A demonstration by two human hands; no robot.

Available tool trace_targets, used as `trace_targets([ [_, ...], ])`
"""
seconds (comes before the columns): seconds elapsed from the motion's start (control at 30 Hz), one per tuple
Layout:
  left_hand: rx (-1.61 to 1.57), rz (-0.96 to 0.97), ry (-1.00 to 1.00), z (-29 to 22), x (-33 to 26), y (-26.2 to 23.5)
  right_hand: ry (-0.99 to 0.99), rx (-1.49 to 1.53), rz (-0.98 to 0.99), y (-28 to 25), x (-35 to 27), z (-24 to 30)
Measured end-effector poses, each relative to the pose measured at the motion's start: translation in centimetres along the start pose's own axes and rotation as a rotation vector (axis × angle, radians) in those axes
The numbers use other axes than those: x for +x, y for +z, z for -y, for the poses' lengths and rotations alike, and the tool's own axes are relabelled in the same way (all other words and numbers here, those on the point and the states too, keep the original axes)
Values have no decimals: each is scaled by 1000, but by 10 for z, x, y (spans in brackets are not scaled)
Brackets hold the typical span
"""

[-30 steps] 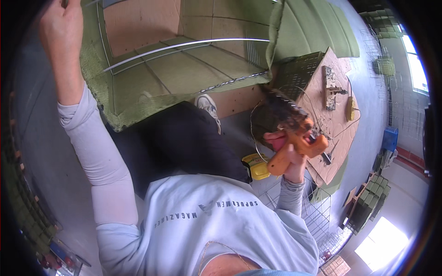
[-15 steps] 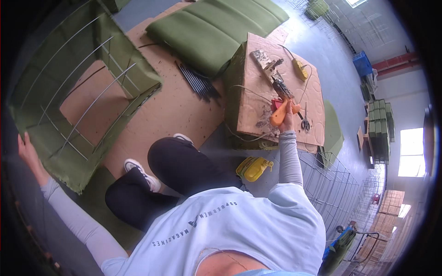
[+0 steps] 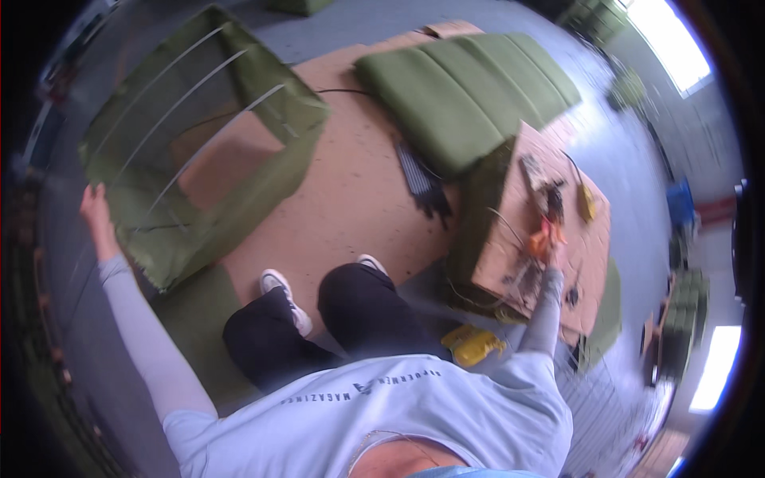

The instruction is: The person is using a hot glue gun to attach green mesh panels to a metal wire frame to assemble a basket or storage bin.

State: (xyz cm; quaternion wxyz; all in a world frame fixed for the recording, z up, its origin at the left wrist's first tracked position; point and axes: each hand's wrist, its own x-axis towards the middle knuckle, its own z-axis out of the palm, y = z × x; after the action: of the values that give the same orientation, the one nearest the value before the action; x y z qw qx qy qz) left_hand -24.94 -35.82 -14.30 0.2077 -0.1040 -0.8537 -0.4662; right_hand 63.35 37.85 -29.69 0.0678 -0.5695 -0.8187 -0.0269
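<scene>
My left hand (image 3: 96, 211) grips the near left rim of a green fabric-covered wire frame (image 3: 275, 179), which is tilted up, its thin metal bars showing inside. My right hand (image 3: 556, 255) is closed round an orange glue gun (image 3: 541, 241), blurred by motion. The glue gun is over a stained cardboard sheet (image 3: 506, 267) on top of a green block. Its front end points at a dirty strip (image 3: 532, 169) on that sheet. Near my right wrist lie scissors (image 3: 572, 296). A yellow power strip (image 3: 587, 205) with a cable lies beyond my right hand.
Cardboard (image 3: 335, 191) covers the floor between my feet and the frame. Several thin dark sticks (image 3: 414, 171) lie there. A ribbed green panel (image 3: 470, 95) lies beyond them. A yellow bottle (image 3: 473, 346) stands beside my right leg. Wire mesh (image 3: 598, 390) is at the right.
My view has shifted, so the scene sits further right and lower. My left hand has gone from fingers extended along the frame's edge to gripping it. The glue gun stays in my right hand.
</scene>
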Motion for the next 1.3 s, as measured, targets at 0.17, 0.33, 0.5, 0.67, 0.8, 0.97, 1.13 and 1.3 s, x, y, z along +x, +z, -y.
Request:
trace_targets([
  [0.17, -162, 15, -33, -37, -25, 5, -273, 456, -246, -60, 17, 153],
  [0.33, -208, 3, -72, -42, -32, 5, -540, 1466, 529, -57, 15, 444],
  [0.5, -271, -21, -121, -34, -27, 4, -593, 1642, 499, -66, -53, 595],
  [0.67, -264, 147, -38, -65, -8, 17, -422, 1860, 502, -92, -67, 567],
  [0.8, -343, 351, -229, -90, -11, 47, -423, 1867, 446, -102, -73, 522],
  [0.97, -436, 474, -218, -90, -21, 91, -569, 1244, 22, -93, -85, 477],
  [1.13, -344, 439, -215, -90, -22, 103, -252, 1582, 453, -95, -81, 475],
  [1.3, -184, -43, 125, -158, -83, 27, -427, 1440, -324, -144, -108, 466],
])
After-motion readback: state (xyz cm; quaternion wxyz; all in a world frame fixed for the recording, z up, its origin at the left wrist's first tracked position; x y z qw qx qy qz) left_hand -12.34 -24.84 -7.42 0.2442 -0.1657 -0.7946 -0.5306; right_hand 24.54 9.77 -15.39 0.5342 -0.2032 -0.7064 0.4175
